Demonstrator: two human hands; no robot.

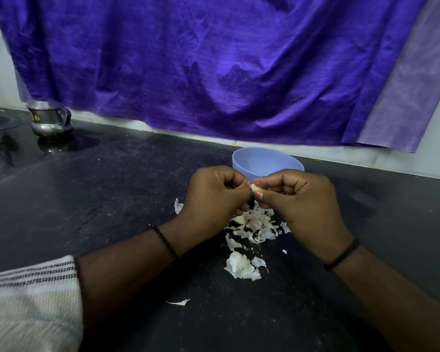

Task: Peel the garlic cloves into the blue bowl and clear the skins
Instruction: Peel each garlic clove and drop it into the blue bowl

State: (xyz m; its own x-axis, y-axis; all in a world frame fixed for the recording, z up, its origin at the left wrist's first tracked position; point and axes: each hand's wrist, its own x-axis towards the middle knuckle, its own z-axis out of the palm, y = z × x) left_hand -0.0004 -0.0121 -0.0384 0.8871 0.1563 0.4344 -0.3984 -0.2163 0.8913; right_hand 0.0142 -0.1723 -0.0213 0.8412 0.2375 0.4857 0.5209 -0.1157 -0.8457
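Hanging behind everything, well beyond the grip, is a purple cloth, and under the grip spreads the black counter. Just past the pinch sits the blue bowl, its inside mostly hidden, so I cannot tell how many peeled cloves it holds. Far off to the left of the grip stands a steel jug. Directly below the pinch lies the heap of garlic skins, with looser flakes trailing toward the person. The left hand and right hand meet with fingers curled, both pinching one small garlic clove between their fingertips, clear of the counter and short of the bowl. From here the slick clove could slip and drop among the skins rather than the bowl, and stripped flakes could drift into the bowl, since it sits so near. A small round yellow sticker on the jug bears a mark too small to read
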